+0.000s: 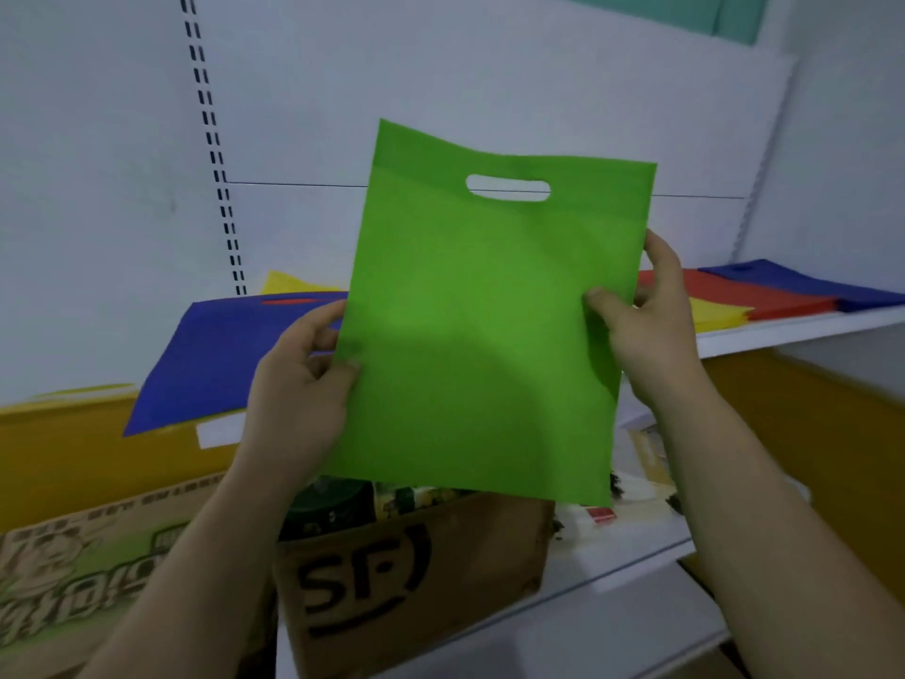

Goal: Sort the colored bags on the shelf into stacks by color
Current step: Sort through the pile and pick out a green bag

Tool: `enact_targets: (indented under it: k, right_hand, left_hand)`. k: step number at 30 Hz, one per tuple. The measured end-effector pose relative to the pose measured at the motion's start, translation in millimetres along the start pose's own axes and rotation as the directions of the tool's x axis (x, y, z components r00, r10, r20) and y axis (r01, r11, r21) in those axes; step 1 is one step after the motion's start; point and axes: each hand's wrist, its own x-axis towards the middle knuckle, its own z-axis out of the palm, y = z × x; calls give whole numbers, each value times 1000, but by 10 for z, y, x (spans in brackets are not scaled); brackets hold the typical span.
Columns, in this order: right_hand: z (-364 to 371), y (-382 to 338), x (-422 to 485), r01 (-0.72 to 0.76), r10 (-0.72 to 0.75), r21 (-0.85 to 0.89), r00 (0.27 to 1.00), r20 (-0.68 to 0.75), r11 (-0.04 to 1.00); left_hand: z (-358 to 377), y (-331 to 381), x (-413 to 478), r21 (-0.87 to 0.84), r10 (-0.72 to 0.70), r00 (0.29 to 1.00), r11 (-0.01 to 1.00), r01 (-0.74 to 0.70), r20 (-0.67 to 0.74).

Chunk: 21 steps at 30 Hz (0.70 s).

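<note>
Shelf (783,335): is carrying loose bags at both ends, not yet in clean stacks by color.
Green bag (480,335): is hanging upright in the air in front of the shelf, held between both hands and touching no other bag.
Handling: it is looking thin, flat and empty, so probably very light. It is standing flat with only a slight wave, so it is likely soft cloth with a little body that will flop if held by one corner.
Blue bag (220,360): is lying flat at the left end, overhanging the edge, with yellow and red showing under it.
Box (392,580): is sitting below, marked SF, out of the sorting.
Right pile (764,298): is showing red, blue and yellow bags overlapping.
Left hand (298,394): is pinching the green bag's left edge at mid-height, thumb in front.
Right hand (646,330): is pinching the right edge, thumb in front and fingers behind.
Slot (508,187): is sitting near the top and is not being used.
Where to hold: the two side edges look best for laying it flat, and the slot would serve for one-handed carrying.
</note>
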Motion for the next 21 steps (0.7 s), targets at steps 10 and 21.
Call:
enact_targets:
  k: [10,21]
  right_hand:
    - [-1221,290,421,17,-17,-35,1000,6,999]
    - [-1092,538,1119,4,0,-37,995,102,999]
  left_hand:
    - [1296,298,-209,24,-16,999,1000,15,32]
    - [1580,366,65,169,-32,996,985,44,-77]
